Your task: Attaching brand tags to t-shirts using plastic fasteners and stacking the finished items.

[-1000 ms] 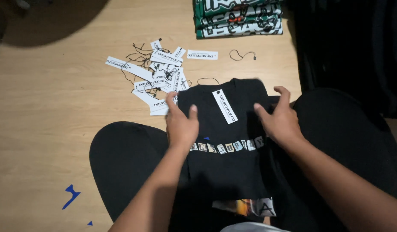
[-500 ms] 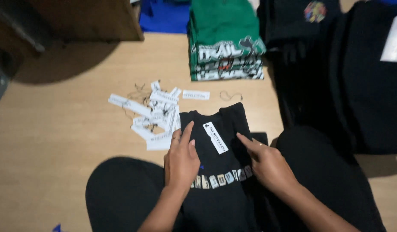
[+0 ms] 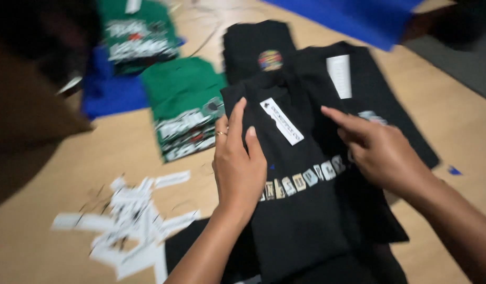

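Observation:
A folded black T-shirt [image 3: 301,221] with a row of pale printed letters and a white paper tag [image 3: 281,121] near its collar is lifted above the wooden floor. My left hand [image 3: 239,163] grips its left edge, fingers spread flat on the front. At the right edge, my right hand [image 3: 380,152] holds the shirt with the index finger stretched toward the tag. The picture is blurred by motion.
A stack of folded green shirts [image 3: 185,105] lies at the upper left on blue fabric [image 3: 109,89]. Folded black shirts [image 3: 353,84] are piled behind the held one. Loose white paper tags [image 3: 130,223] are scattered at the lower left. A brown box [image 3: 27,105] stands at the left edge.
Both hands have lifted the black shirt off my lap and carried it forward, toward the piles of folded shirts. The view has swung up and to the right.

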